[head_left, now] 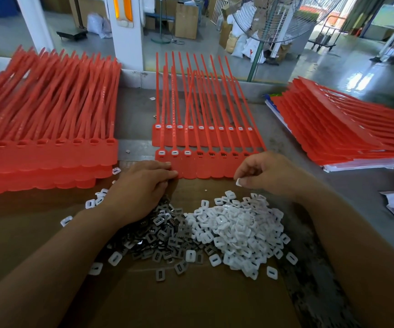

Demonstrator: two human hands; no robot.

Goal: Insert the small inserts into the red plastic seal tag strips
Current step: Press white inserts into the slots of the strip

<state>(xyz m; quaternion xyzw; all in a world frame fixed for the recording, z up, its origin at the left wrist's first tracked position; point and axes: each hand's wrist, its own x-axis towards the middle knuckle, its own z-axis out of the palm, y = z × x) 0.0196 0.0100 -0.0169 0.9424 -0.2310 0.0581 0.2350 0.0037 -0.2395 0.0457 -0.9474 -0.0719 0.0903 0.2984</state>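
Observation:
Two sheets of red seal tag strips lie in the middle of the table. The near sheet (pixel 205 164) has white inserts in its three leftmost sockets and dark metal pieces in the others. The far sheet (pixel 203 138) has white inserts all along. My left hand (pixel 141 183) rests on the near sheet's left corner with its fingertips pressing the red plastic. My right hand (pixel 269 171) hovers at the sheet's right end and pinches one white insert (pixel 239 182). Below lie a pile of white inserts (pixel 241 230) and a pile of grey metal inserts (pixel 160 235).
A tall stack of red strip sheets (pixel 46 138) fills the left side, and another stack (pixel 347 131) sits on white papers at the right. Brown cardboard (pixel 191 299) covers the near table. Loose inserts are scattered around the piles. A fan stands behind the table.

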